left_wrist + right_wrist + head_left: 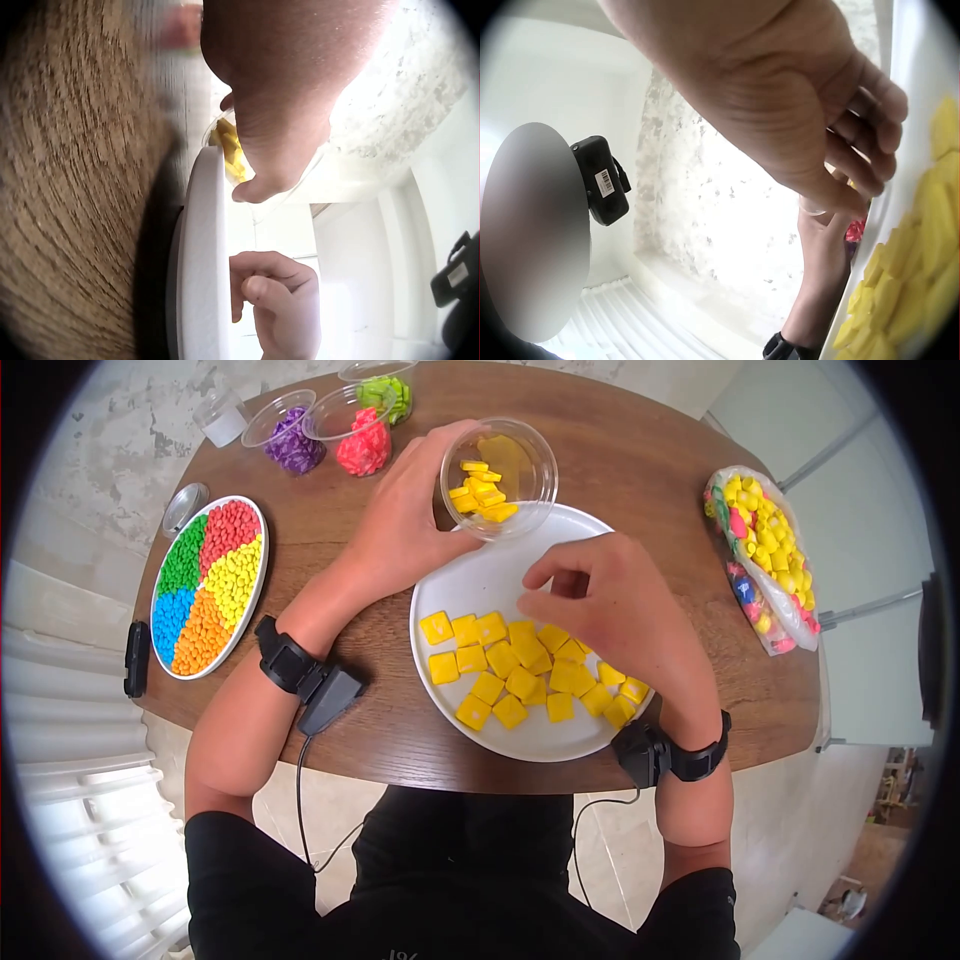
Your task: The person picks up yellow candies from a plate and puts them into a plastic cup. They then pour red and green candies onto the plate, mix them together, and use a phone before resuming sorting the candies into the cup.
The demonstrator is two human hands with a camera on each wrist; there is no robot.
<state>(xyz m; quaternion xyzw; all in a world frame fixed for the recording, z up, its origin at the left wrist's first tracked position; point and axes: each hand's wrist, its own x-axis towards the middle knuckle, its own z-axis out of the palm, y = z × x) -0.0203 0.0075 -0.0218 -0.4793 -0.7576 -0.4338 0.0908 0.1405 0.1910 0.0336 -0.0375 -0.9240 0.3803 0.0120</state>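
My left hand (405,510) grips a clear plastic cup (532,458), tilted so its mouth faces the head camera, at the far edge of a white round plate (450,588). Several yellow square pieces (492,487) lie inside the cup. Many more flat yellow squares (521,682) are spread over the near half of the plate, some overlapping. Above them hovers my right hand (625,595), fingers loosely bent and thumb apart from the index finger. In the right wrist view, nothing shows between the fingers of that hand (810,112).
At the back left stand clear cups with purple (295,448), pink (363,445) and green (395,400) pieces. A white dish (262,575) of candies sorted by colour sits left. On the right lies a clear bag (790,615) of mixed colourful pieces.
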